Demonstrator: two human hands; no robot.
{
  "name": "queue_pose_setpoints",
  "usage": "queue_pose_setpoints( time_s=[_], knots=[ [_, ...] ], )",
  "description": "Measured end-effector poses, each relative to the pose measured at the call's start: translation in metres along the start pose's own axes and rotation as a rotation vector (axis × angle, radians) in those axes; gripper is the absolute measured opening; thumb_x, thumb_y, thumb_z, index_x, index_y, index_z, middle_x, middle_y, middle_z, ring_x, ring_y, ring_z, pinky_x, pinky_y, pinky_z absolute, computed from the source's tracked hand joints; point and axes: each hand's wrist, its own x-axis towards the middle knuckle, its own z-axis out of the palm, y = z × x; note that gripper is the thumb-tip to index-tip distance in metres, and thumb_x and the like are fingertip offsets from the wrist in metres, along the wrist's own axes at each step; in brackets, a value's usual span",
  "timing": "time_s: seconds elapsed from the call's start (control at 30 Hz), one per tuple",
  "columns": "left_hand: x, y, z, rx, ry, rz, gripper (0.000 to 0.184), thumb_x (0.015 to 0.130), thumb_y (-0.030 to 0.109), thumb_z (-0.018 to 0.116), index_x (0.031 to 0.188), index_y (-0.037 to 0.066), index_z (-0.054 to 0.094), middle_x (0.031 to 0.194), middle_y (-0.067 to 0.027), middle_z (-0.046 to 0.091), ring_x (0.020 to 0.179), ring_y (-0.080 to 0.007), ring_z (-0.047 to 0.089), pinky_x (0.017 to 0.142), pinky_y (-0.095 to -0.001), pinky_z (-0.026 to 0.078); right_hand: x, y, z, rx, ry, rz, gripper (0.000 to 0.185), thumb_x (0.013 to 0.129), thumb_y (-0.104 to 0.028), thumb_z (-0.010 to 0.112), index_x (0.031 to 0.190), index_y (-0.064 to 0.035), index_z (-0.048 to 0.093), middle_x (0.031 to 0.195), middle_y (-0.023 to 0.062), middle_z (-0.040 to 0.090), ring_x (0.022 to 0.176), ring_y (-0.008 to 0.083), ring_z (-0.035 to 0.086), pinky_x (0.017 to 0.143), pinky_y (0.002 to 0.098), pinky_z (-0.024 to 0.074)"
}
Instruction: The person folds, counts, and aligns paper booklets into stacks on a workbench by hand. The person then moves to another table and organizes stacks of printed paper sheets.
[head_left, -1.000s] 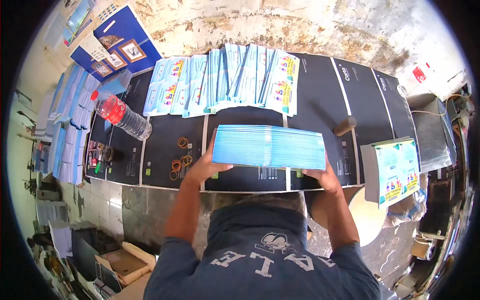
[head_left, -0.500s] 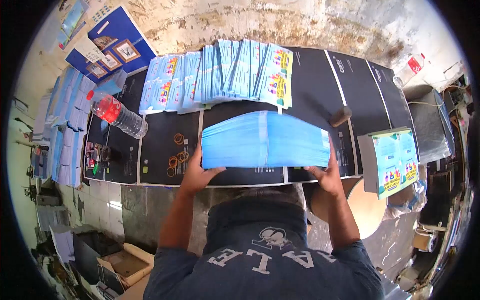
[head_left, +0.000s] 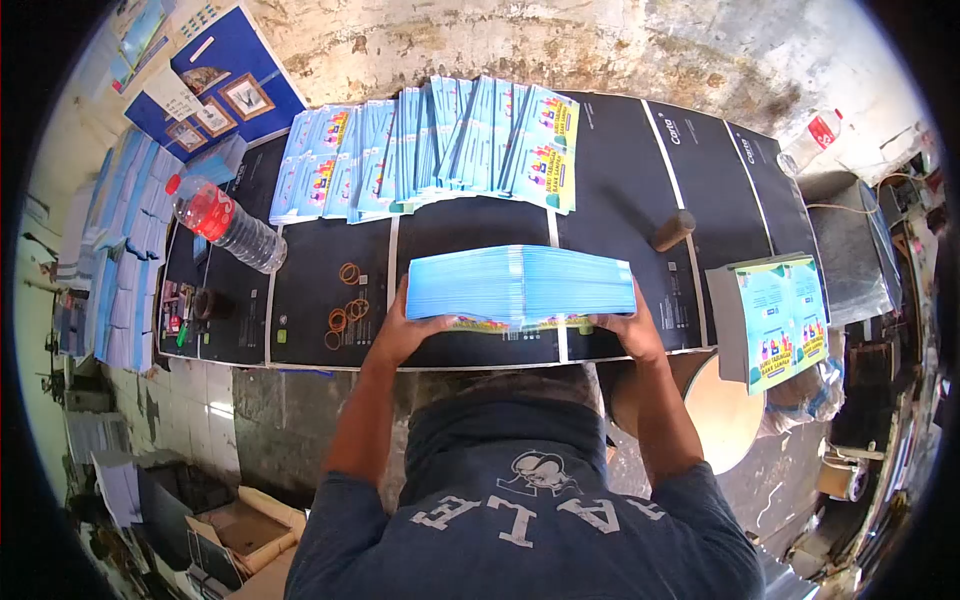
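A thick stack of blue printed booklets (head_left: 520,282) is held at the table's near edge, its layered edges facing up. Around its left end my left hand (head_left: 402,328) is closed, thumb along the near side. At the other end my right hand (head_left: 632,328) grips it the same way. Behind the stack, a fanned row of more blue booklets (head_left: 430,150) lies on the black table top (head_left: 620,235). Several orange rubber bands (head_left: 348,312) lie left of my left hand. Right of my right hand sits another pile of booklets (head_left: 775,320) with colourful covers.
A bottle with a red label (head_left: 228,222) stands on the left of the table, near tall paper stacks (head_left: 125,240). On the right stands a short brown cylindrical object (head_left: 674,230). A round stool (head_left: 715,410) is below the near edge, right of me.
The stack has gone from bulging and arched to flatter and more compact. Both hands have come slightly closer together, still gripping its ends.
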Motion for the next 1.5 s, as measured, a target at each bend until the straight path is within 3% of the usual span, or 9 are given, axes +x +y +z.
queue_pose_setpoints(
  time_s=[0.1,0.27,0.47,0.6,0.63,0.83,1.03,1.17,1.5],
  knots=[
    [-0.011,0.008,-0.002,0.142,0.018,0.212,0.085,0.070,0.014,0.094,0.138,0.011,0.044,0.125,-0.0066,0.063,0.122,-0.0224,0.060,0.102,-0.0386,0.049,0.001,-0.005,-0.002,0.019,0.034,-0.023,0.072,0.075,-0.002,0.082,0.137,-0.0023,0.045,0.128,0.0081,0.057,0.120,0.0176,0.053,0.106,0.0364,0.0431],
    [-0.019,-0.006,-0.017,0.660,-0.205,0.034,0.132,0.068,0.012,0.092,0.162,0.013,0.000,0.162,-0.0233,0.028,0.148,-0.0345,0.033,0.120,-0.0508,0.030,0.004,0.016,-0.023,-0.237,-0.130,-0.134,0.067,0.076,-0.012,0.081,0.134,-0.0019,0.048,0.128,0.0104,0.057,0.119,0.0238,0.055,0.105,0.0380,0.0427],
    [-0.029,0.101,-0.025,1.090,-0.291,-0.011,0.121,0.071,0.030,0.088,0.162,0.008,0.010,0.164,-0.0258,0.023,0.155,-0.0370,0.016,0.123,-0.0509,0.021,0.003,0.022,-0.018,-0.375,-0.094,-0.104,0.066,0.076,-0.021,0.081,0.131,-0.0003,0.051,0.122,0.0159,0.057,0.119,0.0297,0.057,0.104,0.0397,0.0435],
    [-0.005,0.126,0.059,1.208,-0.085,0.765,0.115,0.068,0.052,0.085,0.156,0.002,0.030,0.161,-0.0265,0.027,0.152,-0.0435,0.019,0.122,-0.0571,0.015,0.004,0.026,-0.018,-0.380,-0.091,-0.115,0.070,0.074,-0.016,0.083,0.134,-0.0009,0.050,0.125,0.0149,0.058,0.122,0.0294,0.056,0.106,0.0393,0.0426],
    [0.007,0.092,0.100,1.460,-0.321,0.597,0.119,0.070,0.077,0.069,0.155,0.003,0.033,0.161,-0.0236,0.028,0.150,-0.0422,0.026,0.120,-0.0615,0.018,0.001,0.022,-0.015,-0.382,-0.084,-0.118,0.070,0.074,-0.016,0.083,0.134,-0.0009,0.050,0.125,0.0149,0.058,0.122,0.0294,0.056,0.106,0.0393,0.0426],
    [0.010,0.092,0.104,1.521,-0.391,0.610,0.100,0.079,0.065,0.069,0.155,0.009,0.036,0.153,-0.0273,0.034,0.141,-0.0449,0.036,0.118,-0.0598,0.024,0.002,0.009,-0.014,-0.324,-0.038,-0.077,0.085,0.067,-0.011,0.088,0.139,-0.0014,0.046,0.131,0.0184,0.058,0.129,0.0342,0.054,0.109,0.0415,0.0414],
    [0.018,0.082,0.100,1.457,-0.325,0.740,0.097,0.080,0.060,0.070,0.155,0.009,0.037,0.155,-0.0289,0.032,0.141,-0.0460,0.035,0.117,-0.0589,0.026,-0.026,-0.096,-0.007,-0.959,0.021,-0.219,0.128,0.057,-0.030,0.096,0.156,0.0028,0.022,0.161,0.0248,0.027,0.151,0.0412,0.025,0.121,0.0509,0.0248],
    [0.014,0.085,0.102,1.470,-0.351,0.698,0.104,0.075,0.065,0.072,0.154,0.007,0.037,0.155,-0.0295,0.032,0.142,-0.0456,0.035,0.117,-0.0591,0.026,-0.016,-0.079,0.055,-1.333,-0.221,-0.306,0.098,0.076,-0.039,0.082,0.155,-0.0062,0.035,0.161,0.0132,0.035,0.150,0.0272,0.032,0.121,0.0542,0.0233],
    [0.017,0.090,0.102,1.374,-0.428,0.640,0.099,0.067,0.043,0.085,0.147,0.002,0.043,0.132,-0.0214,0.051,0.125,-0.0383,0.049,0.112,-0.0517,0.033,0.023,-0.086,0.040,-1.475,-0.255,-0.433,0.104,0.067,-0.043,0.085,0.153,-0.0070,0.039,0.156,0.0170,0.038,0.149,0.0323,0.029,0.119,0.0572,0.0222]
  ],
)
